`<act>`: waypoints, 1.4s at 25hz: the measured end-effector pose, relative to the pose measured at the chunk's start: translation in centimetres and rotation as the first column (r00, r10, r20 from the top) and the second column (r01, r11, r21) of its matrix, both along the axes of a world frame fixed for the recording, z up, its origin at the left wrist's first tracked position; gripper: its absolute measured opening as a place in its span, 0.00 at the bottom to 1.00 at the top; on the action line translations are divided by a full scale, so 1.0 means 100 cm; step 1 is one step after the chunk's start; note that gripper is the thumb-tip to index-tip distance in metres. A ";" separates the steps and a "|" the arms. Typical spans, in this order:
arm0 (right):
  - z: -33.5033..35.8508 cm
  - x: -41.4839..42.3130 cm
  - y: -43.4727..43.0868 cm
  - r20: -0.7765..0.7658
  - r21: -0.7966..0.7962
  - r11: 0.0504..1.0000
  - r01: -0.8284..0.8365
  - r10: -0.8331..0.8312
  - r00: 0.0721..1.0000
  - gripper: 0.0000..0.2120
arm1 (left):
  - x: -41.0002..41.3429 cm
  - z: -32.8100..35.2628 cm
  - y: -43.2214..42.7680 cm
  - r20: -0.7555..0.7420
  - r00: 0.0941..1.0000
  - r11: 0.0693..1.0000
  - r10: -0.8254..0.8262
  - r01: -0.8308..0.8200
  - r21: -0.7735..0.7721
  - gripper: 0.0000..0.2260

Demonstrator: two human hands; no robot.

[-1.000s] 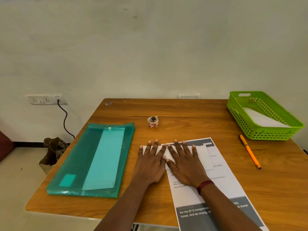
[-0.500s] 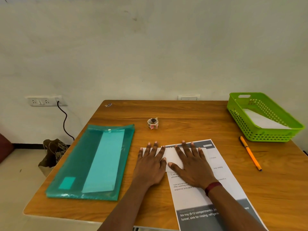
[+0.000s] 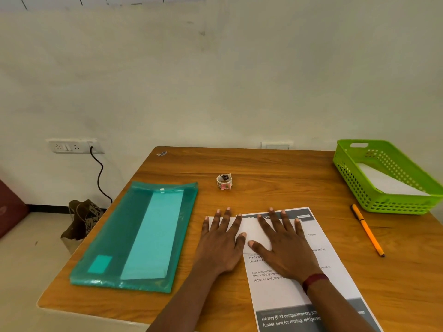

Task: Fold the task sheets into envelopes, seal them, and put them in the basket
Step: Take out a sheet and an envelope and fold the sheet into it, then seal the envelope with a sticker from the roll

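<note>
Both hands, left hand [image 3: 221, 245] and right hand [image 3: 285, 248], press the folded paper [image 3: 251, 230] flat.

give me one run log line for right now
step: pressing fold | left hand: flat on folded paper | right hand: flat on folded paper | basket: holds white sheet

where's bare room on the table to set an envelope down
Bare table: the far strip between roll and basket; the near right corner past the pen. Crowded: folder fills the left; left hand and right hand press paper on the sheet, centre.
</note>
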State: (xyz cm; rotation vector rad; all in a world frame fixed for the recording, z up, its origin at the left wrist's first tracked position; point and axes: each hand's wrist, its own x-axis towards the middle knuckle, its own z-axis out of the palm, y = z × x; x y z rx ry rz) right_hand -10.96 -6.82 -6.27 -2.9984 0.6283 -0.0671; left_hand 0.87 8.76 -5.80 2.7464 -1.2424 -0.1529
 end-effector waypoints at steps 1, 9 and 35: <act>0.000 0.000 0.000 0.015 0.017 1.000 0.004 -0.004 1.000 0.41 | 0.000 0.001 0.000 -0.003 1.000 1.000 -0.001 0.001 0.000 0.35; 0.007 -0.012 0.012 0.295 0.048 0.998 0.050 -0.062 0.953 0.37 | 0.031 0.042 -0.022 -0.007 0.985 0.926 0.170 -0.162 -0.340 0.19; 0.010 -0.014 0.013 0.474 -0.011 0.998 0.062 -0.050 0.879 0.25 | 0.036 0.038 -0.061 -0.371 0.927 0.755 0.048 -0.277 -0.595 0.12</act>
